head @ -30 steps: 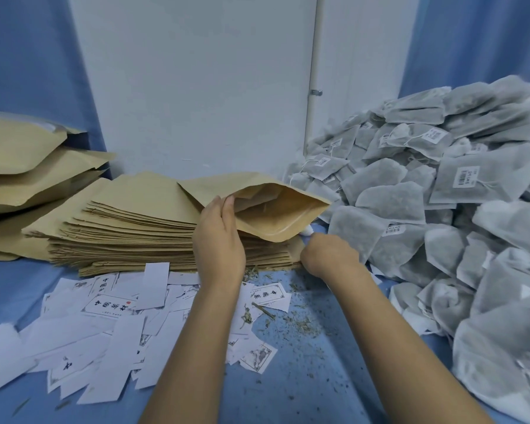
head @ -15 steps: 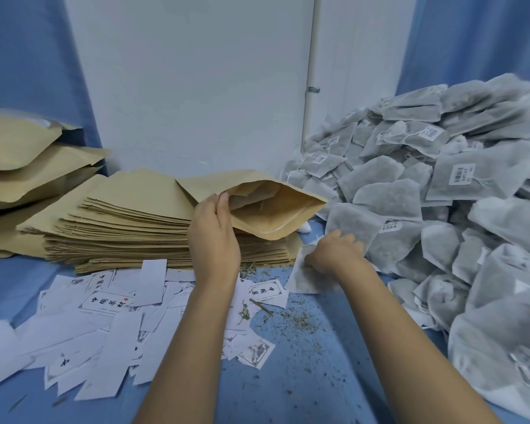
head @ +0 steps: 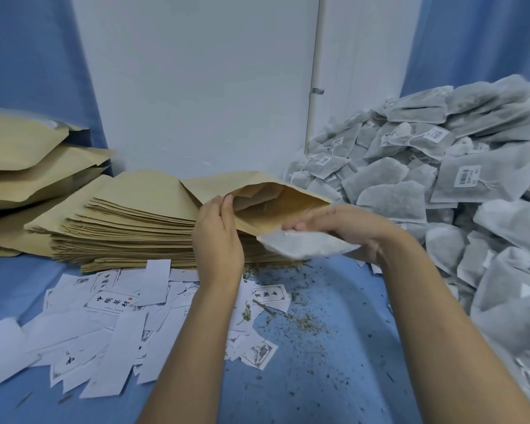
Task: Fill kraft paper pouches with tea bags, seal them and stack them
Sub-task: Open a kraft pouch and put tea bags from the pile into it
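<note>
Now at the filling step: kraft pouch (head: 276, 206) lies atop the flat pouch stack (head: 129, 228). Left hand (head: 218, 240) pinches its near lip, holding the mouth agape. Right hand (head: 349, 228) has its grip pinched on one tea bag (head: 306, 244), just outside the mouth. Next: slide it in w/o snagging the lip. No bags visible inside. Tea bag heap (head: 441, 185) at right; puffier pouches (head: 28, 166), prob. filled, far left.

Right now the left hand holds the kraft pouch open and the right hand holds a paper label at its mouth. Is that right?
Not quite. The head view shows the right hand holding a tea bag, not a paper label, at the mouth of the kraft pouch. The left hand does hold the pouch open.
</note>
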### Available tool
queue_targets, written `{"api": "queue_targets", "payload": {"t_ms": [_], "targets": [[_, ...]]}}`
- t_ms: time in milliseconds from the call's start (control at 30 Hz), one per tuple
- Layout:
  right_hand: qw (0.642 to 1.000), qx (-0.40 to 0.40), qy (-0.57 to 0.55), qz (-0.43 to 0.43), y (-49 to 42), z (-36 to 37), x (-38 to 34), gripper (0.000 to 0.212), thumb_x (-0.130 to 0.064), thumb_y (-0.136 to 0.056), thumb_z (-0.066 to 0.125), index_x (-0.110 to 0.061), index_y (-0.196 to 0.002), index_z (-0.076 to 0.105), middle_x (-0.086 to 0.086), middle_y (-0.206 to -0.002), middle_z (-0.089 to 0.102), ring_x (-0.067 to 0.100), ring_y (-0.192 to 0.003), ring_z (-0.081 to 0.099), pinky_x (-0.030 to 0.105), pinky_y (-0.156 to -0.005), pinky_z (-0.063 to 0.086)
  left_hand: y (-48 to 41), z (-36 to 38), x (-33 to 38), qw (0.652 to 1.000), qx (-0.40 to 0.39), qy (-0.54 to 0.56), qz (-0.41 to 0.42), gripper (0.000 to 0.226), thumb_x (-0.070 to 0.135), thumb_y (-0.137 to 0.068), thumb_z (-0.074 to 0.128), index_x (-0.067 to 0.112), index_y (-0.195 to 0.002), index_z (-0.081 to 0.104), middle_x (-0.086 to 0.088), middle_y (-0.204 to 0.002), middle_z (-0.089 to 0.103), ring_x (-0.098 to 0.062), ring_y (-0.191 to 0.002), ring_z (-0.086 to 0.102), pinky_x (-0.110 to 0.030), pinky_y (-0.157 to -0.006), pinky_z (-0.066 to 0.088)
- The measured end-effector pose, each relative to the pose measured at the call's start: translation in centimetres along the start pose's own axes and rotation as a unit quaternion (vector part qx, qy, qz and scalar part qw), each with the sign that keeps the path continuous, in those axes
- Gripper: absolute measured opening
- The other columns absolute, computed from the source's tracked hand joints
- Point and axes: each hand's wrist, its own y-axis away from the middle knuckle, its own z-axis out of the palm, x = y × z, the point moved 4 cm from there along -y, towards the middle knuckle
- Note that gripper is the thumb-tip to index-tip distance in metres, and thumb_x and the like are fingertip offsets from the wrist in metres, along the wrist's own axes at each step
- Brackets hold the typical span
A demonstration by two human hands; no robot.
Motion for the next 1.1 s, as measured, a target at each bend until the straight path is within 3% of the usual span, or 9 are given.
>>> {"api": "queue_targets", "payload": {"t_ms": [167, 267, 433, 533, 700, 800, 900, 1000, 1100], "targets": [[0.974, 0.045, -0.216, -0.051, -1.2, 1.8, -0.7, 0.024, 0.0, -0.089, 0.058, 0.0, -0.112, 0.066, 0.009, -0.105, 0.072, 0.013, -0.082, 0.07, 0.022, -0.066, 0.057, -0.2, -0.2, 0.2, 1.0, -0.011, -0.003, 0.015, 0.034, 0.025, -0.102, 0.036, 0.006, -0.102, 0.064, -0.008, -0.096, 0.061, -0.002, -0.072, 0.049, -0.011, -0.065, 0.031], [0.975, 0.159, -0.143, -0.068, -2.4, 3.1, -0.1, 0.033, 0.004, -0.086, 0.06, 0.002, -0.119, 0.058, 0.014, -0.102, 0.069, 0.021, -0.083, 0.068, 0.03, -0.072, 0.057, -0.2, -0.5, 0.5, 0.999, -0.016, -0.019, 0.024, 0.034, 0.026, -0.102, 0.036, 0.008, -0.105, 0.064, -0.006, -0.097, 0.062, -0.008, -0.078, 0.05, -0.015, -0.069, 0.032], [0.937, 0.333, -0.06, -0.091, -5.1, 5.0, -1.1, 0.013, 0.004, -0.08, 0.058, 0.0, -0.092, 0.062, 0.006, -0.084, 0.066, 0.019, -0.078, 0.062, 0.021, -0.063, 0.05, 0.5, -1.2, 1.2, 0.996, -0.052, -0.05, 0.06, 0.036, 0.026, -0.101, 0.036, 0.007, -0.116, 0.063, -0.004, -0.11, 0.064, -0.014, -0.099, 0.056, -0.025, -0.088, 0.042], [0.924, 0.373, -0.004, -0.084, -6.9, 6.3, -2.2, 0.022, 0.005, -0.084, 0.052, 0.008, -0.101, 0.065, 0.019, -0.102, 0.066, 0.033, -0.099, 0.062, 0.029, -0.076, 0.048, 1.1, -1.8, 1.7, 0.994, -0.055, -0.053, 0.082, 0.036, 0.024, -0.1, 0.038, 0.006, -0.118, 0.063, -0.005, -0.114, 0.064, -0.019, -0.108, 0.056, -0.033, -0.096, 0.043], [0.923, 0.345, 0.166, -0.031, -8.8, 7.3, -3.0, 0.027, -0.01, -0.094, 0.049, -0.002, -0.118, 0.059, 0.013, -0.119, 0.061, 0.028, -0.111, 0.058, 0.012, -0.06, 0.035, 1.4, -2.9, 2.0, 0.995, -0.044, -0.036, 0.083, 0.036, 0.026, -0.099, 0.038, 0.007, -0.119, 0.063, -0.004, -0.115, 0.064, -0.019, -0.111, 0.056, -0.036, -0.097, 0.043], [0.881, 0.32, 0.349, 0.003, -8.6, 7.2, -3.5, 0.03, -0.027, -0.096, 0.045, -0.014, -0.119, 0.059, 0.01, -0.122, 0.058, 0.026, -0.112, 0.057, 0.026, -0.075, 0.039, 0.8, -3.5, 2.0, 0.995, -0.032, -0.038, 0.087, 0.033, 0.024, -0.1, 0.04, 0.009, -0.117, 0.064, -0.002, -0.111, 0.065, -0.017, -0.105, 0.057, -0.03, -0.092, 0.044], [0.838, 0.293, 0.459, -0.012, -7.8, 7.6, -3.7, 0.035, -0.041, -0.099, 0.036, -0.016, -0.108, 0.059, 0.009, -0.109, 0.06, 0.028, -0.098, 0.059, 0.03, -0.068, 0.038, 0.0, -4.0, 2.3, 0.995, -0.019, -0.027, 0.09, 0.028, 0.022, -0.1, 0.044, 0.009, -0.105, 0.069, 0.001, -0.089, 0.065, -0.01, -0.084, 0.056, -0.016, -0.073, 0.041], [0.821, 0.34, 0.451, -0.084, -6.2, 7.8, -3.9, 0.033, -0.043, -0.095, 0.042, -0.016, -0.079, 0.051, 0.005, -0.081, 0.058, 0.026, -0.068, 0.053, 0.03, -0.062, 0.035, -0.6, -4.8, 2.0, 0.998, 0.03, 0.028, 0.043, 0.017, 0.019, -0.094, 0.057, 0.012, -0.096, 0.072, 0.006, -0.081, 0.062, 0.007, -0.072, 0.054, -0.004, -0.065, 0.036], [0.892, 0.303, 0.286, -0.176, -4.8, 8.5, -3.7, 0.02, -0.032, -0.085, 0.052, -0.018, -0.071, 0.054, -0.002, -0.068, 0.06, 0.018, -0.061, 0.052, 0.029, -0.058, 0.038, -0.9, -5.5, 1.7, 0.994, 0.069, 0.087, -0.002, 0.007, 0.016, -0.088, 0.064, 0.017, -0.09, 0.071, 0.01, -0.081, 0.066, 0.009, -0.071, 0.054, -0.005, -0.065, 0.04]]}}
